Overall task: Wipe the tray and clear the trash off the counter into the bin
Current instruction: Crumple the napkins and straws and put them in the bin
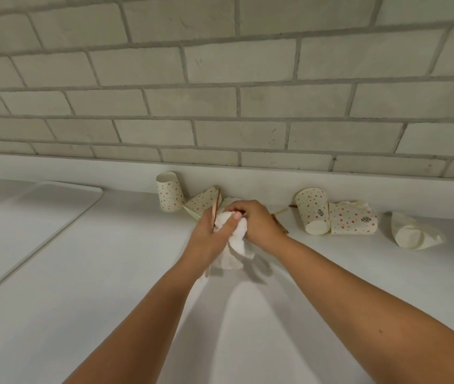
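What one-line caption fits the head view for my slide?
Left hand and right hand grip a crumpled white tissue above the counter, dotted paper cups behind.

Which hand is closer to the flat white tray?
Left. The left hand sits to the right of the flat white tray, apart from it; the right hand is farther right, beside the left hand.

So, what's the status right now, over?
Gripping a crumpled white napkin with left hand and right hand. The tray sits far left, hands off it. Dotted paper cups litter the counter; nothing blocks them.
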Motion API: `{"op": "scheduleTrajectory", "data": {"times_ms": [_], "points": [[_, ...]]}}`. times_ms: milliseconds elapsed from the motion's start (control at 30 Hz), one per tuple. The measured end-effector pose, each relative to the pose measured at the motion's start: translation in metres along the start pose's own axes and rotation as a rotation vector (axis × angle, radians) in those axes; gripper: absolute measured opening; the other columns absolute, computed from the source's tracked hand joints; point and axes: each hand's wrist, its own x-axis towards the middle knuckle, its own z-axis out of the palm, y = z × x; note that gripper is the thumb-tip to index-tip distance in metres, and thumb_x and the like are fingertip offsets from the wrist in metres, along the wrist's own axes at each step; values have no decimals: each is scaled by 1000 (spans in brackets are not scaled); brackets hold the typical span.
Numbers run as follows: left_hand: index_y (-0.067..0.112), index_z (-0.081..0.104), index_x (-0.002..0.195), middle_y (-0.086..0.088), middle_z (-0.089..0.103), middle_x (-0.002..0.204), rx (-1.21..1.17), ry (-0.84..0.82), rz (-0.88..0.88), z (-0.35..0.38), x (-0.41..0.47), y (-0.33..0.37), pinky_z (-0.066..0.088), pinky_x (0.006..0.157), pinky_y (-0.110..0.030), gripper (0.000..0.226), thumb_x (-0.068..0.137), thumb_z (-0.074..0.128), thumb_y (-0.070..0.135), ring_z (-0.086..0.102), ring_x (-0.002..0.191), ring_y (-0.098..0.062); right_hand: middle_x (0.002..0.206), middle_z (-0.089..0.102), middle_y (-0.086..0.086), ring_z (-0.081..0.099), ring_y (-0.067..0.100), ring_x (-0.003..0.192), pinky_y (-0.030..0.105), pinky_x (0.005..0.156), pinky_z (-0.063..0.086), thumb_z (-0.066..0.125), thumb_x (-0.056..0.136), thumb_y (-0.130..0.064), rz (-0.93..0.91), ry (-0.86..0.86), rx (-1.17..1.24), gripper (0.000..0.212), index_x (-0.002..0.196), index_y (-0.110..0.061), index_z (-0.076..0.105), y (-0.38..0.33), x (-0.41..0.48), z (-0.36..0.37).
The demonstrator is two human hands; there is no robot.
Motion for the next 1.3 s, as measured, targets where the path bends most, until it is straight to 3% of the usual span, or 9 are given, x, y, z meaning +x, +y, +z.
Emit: {"op": "scheduleTrajectory", "data": {"times_ms": [167,300,433,633,733,833,900,1067,1300], "points": [[26,54,94,-4,65,97,-111,206,-24,-11,3,-19,53,84,-41,1,93,55,25,65,95,-26,96,60,6,59,19,81,23,67,50,47,90,8,217,-232,464,32,113,-13,53,2,4,3],[18,55,101,-7,64,101,-114,289,-65,-25,2,-27,52,89,-45,9,94,52,23,63,97,-28,129,50,9,47,28,120,31,95,41,54,89,-10,182,-32,-429,40,128,-13,53,37,34,-22],[25,53,95,-4,63,102,-118,290,-33,-32,2,-27,53,89,-44,3,94,51,24,62,97,-24,150,26,9,29,32,135,42,110,30,49,92,-21,267,-251,-801,59,147,-16,26,58,49,-34],[24,54,96,-3,64,101,-91,274,-23,-35,-3,-27,53,89,-44,3,93,53,25,62,96,-24,135,39,14,42,30,123,36,97,43,64,82,-18,251,-268,-797,63,138,-10,37,57,60,-28],[27,55,92,-4,65,99,-65,279,-28,-41,-4,-32,53,89,-47,2,93,53,28,64,94,-25,133,38,14,40,31,124,39,100,42,72,75,-43,300,-169,-835,80,137,-9,35,63,52,-36],[27,55,91,-4,65,96,-61,288,-41,-42,-6,-35,53,87,-46,3,93,53,29,64,93,-26,117,54,10,54,24,104,28,76,47,72,72,-56,347,-193,-821,69,116,-7,50,67,44,-42],[24,55,94,-5,64,95,-72,285,-42,-38,-7,-34,53,86,-45,5,93,53,29,64,93,-27,103,58,7,52,18,90,18,56,36,75,74,-46,364,-215,-692,54,105,-8,53,67,38,-40],[26,54,90,-3,63,92,-75,270,-39,-34,-10,-30,53,85,-44,4,93,54,28,64,91,-25,78,57,2,55,15,68,19,49,39,78,72,-13,343,-248,-495,27,72,-14,52,54,33,-33],[28,54,88,-3,64,93,-81,296,-39,-45,-11,-31,54,87,-46,4,93,54,29,64,91,-25,84,54,6,53,20,76,24,56,41,51,84,5,237,25,-443,13,83,-8,53,35,50,-42]]}}
